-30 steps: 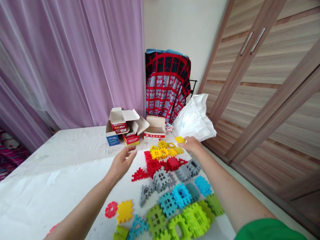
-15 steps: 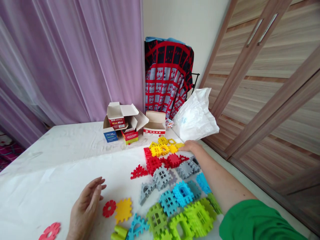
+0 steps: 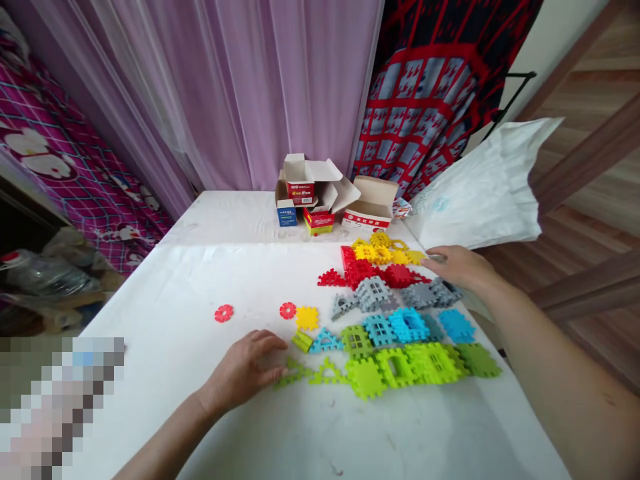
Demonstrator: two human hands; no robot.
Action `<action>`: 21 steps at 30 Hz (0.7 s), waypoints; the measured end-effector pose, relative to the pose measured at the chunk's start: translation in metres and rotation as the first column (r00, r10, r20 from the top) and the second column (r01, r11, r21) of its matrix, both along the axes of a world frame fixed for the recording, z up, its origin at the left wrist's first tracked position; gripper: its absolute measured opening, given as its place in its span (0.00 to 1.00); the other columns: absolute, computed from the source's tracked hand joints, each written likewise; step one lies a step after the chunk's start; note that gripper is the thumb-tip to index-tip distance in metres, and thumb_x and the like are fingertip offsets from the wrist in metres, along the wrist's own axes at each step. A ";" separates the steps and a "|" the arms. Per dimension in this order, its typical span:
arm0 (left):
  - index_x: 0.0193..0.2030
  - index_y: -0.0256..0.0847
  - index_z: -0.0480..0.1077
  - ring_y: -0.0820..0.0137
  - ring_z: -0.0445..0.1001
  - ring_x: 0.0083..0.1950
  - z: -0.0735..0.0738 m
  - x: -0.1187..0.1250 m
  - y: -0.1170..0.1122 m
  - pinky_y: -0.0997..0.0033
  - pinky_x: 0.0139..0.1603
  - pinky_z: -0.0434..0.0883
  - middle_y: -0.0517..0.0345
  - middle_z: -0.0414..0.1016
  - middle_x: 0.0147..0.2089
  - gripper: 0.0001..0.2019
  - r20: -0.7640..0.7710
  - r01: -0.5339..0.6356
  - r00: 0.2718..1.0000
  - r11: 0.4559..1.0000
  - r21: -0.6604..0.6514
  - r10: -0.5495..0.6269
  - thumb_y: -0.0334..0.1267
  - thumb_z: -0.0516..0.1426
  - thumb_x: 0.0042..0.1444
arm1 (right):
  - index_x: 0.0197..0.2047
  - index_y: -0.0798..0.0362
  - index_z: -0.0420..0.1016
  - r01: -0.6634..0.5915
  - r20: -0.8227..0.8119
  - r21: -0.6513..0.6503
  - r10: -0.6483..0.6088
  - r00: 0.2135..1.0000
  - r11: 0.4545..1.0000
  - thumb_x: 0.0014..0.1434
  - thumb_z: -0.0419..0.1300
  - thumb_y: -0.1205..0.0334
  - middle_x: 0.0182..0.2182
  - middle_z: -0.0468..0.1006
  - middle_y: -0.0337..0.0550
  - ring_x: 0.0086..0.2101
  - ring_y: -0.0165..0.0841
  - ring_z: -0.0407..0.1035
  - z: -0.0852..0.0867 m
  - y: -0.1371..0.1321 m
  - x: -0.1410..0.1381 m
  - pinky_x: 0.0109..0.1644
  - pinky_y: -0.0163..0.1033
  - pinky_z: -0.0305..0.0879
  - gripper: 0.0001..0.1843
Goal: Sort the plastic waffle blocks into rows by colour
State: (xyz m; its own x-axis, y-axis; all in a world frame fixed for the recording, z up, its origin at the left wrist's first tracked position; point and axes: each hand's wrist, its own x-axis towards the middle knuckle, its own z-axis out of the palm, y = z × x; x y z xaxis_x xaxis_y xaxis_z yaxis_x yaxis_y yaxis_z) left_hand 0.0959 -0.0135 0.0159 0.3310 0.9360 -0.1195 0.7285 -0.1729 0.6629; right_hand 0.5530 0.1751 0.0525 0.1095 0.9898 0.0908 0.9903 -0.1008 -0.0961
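My left hand [image 3: 245, 370] hovers low at the front of the block rows, fingers loosely curved and thumb apart, beside the green triangular pieces [image 3: 327, 372]. Its fingers hold nothing I can see. My right hand [image 3: 457, 265] is at the far right end of the yellow blocks [image 3: 380, 252], with its fingertips at the outermost yellow piece; its fingers look stretched out. Interlocking plastic blocks lie sorted by colour: red blocks [image 3: 363, 272], grey blocks [image 3: 374, 291], blue blocks [image 3: 409, 325] and green blocks [image 3: 435, 363]. A yellow square [image 3: 307, 318] lies apart.
Two red flower-shaped discs [image 3: 224, 313] lie on the white-covered table [image 3: 175, 293]. Open cardboard boxes [image 3: 317, 193] stand at the back, and a white bag [image 3: 480, 193] at the back right. A pixelated patch [image 3: 55, 413] covers the lower left.
The view has swung left and downward. My left hand has moved from beside the red disc to the green triangles at the front. My right hand remains by the yellow blocks.
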 end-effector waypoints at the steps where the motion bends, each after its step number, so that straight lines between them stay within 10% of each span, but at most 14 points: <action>1: 0.45 0.49 0.74 0.60 0.73 0.49 0.001 0.001 -0.008 0.62 0.51 0.68 0.53 0.76 0.49 0.18 -0.056 0.049 0.997 0.998 0.027 -0.048 0.52 0.61 0.49 | 0.47 0.52 0.79 -0.008 0.008 -0.030 0.008 1.000 1.000 0.53 0.59 0.44 0.45 0.78 0.54 0.41 0.45 0.73 0.004 -0.011 -0.011 0.43 0.46 0.66 0.26; 11: 0.51 0.47 0.69 0.61 0.68 0.51 -0.011 0.018 -0.015 0.60 0.54 0.65 0.54 0.72 0.50 0.18 -0.334 0.104 0.942 0.981 0.165 -0.044 0.41 0.59 0.53 | 0.43 0.50 0.79 -0.284 -0.139 0.201 0.315 0.939 0.937 0.55 0.57 0.53 0.46 0.78 0.47 0.46 0.41 0.72 0.032 -0.086 -0.075 0.51 0.44 0.67 0.17; 21: 0.53 0.46 0.68 0.64 0.74 0.46 0.002 -0.012 0.000 0.64 0.48 0.68 0.55 0.77 0.45 0.17 -0.245 -0.034 0.966 0.976 0.214 0.087 0.39 0.56 0.55 | 0.41 0.50 0.79 -0.180 -0.441 0.456 0.397 0.805 0.872 0.58 0.55 0.51 0.44 0.79 0.47 0.43 0.38 0.74 0.015 -0.163 -0.096 0.38 0.39 0.72 0.16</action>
